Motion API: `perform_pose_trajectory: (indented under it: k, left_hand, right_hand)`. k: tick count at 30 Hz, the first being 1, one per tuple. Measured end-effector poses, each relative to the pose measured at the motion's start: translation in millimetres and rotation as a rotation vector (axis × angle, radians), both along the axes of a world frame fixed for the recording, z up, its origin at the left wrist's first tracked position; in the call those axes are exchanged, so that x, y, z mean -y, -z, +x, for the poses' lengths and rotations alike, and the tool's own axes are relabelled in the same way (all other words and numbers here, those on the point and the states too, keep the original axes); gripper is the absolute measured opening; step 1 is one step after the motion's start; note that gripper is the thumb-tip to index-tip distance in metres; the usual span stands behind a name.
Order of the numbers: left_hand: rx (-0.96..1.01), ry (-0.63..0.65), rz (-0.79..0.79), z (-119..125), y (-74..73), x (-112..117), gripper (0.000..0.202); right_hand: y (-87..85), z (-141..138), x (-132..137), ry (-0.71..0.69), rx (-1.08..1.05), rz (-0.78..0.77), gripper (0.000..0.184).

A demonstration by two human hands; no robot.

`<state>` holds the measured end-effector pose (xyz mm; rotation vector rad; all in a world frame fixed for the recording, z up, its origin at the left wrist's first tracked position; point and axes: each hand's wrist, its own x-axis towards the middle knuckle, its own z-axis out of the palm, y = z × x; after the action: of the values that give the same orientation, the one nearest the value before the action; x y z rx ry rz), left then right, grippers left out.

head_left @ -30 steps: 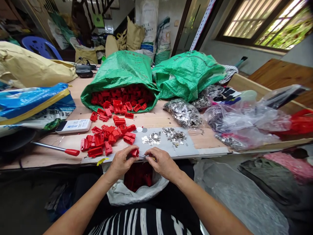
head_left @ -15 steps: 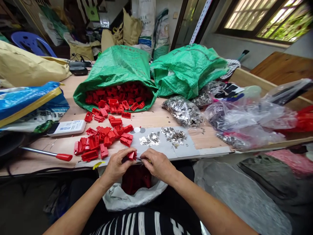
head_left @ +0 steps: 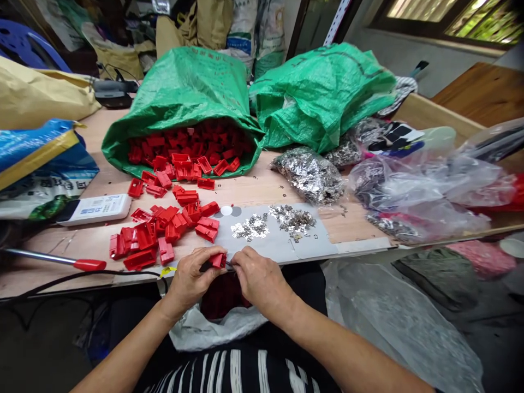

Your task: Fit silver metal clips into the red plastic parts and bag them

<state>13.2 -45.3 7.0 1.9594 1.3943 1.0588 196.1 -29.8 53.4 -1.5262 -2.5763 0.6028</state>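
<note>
My left hand [head_left: 189,278] is closed around a small red plastic housing [head_left: 218,261], held just off the table's front edge. My right hand [head_left: 262,281] pinches a thin metal-tipped tool [head_left: 229,264] whose tip points at the housing's right end; fingers hide most of it, so its kind is unclear. Below both hands, a white sack [head_left: 221,329] lies open in the lap, with dark red contents. A heap of red housings [head_left: 164,229] lies on the table to the left. Ahead are two piles of small shiny metal pieces [head_left: 250,227] on a grey sheet [head_left: 282,248].
A green sack [head_left: 196,76] spills more red housings at the back, beside another green sack [head_left: 315,98]. A bag of metal pieces [head_left: 309,174] and clear plastic bags [head_left: 417,185] lie right. A white scale-like box [head_left: 98,209] and a red-handled lever [head_left: 90,265] stand left.
The view has tipped down and shifted a little. Both hands stay together at the table edge, the left still holding the red housing; the right hand's fingers now cover more of the tool.
</note>
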Motion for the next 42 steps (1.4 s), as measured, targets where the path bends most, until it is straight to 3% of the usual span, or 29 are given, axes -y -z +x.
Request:
perform_pose_trajectory:
  k: [6, 16, 21, 25, 29, 32, 35, 42]
  left_hand:
    - [-0.002, -0.030, 0.026, 1.3, 3.4, 1.4, 0.033]
    - [0.174, -0.116, -0.104, 9.0, 3.0, 7.5, 0.029]
    - [0.306, -0.141, -0.108, 15.0, -5.1, 14.2, 0.027]
    - [0.610, -0.179, -0.200, 22.7, -18.8, 23.5, 0.032]
    - [1.135, -0.107, -0.514, 28.6, -33.8, 34.5, 0.013]
    - [1.444, -0.077, -0.703, 30.0, -40.9, 40.3, 0.011]
    - [1.585, -0.145, -0.797, 30.9, -45.3, 43.3, 0.006]
    - [1.715, -0.179, -0.925, 36.6, -54.4, 45.3, 0.029]
  right_hand:
    - [-1.6, -11.8, 7.9, 0.064, 0.062, 0.071, 0.018]
    - [10.2, 23.3, 19.7, 0.093, -0.377, 0.053, 0.016]
    - [15.0, 34.9, 28.6, 0.090, -0.461, -0.002, 0.015]
    - [8.4, 34.3, 31.7, 0.029, -0.503, -0.125, 0.023]
    - [-1.8, 26.8, 30.3, -0.050, -0.556, -0.187, 0.043]
    - [-7.5, 20.0, 28.6, -0.091, -0.591, -0.208, 0.044]
    - [-11.9, 15.0, 28.3, -0.112, -0.637, -0.228, 0.038]
    - [-19.4, 15.2, 27.1, -0.153, -0.718, -0.278, 0.034]
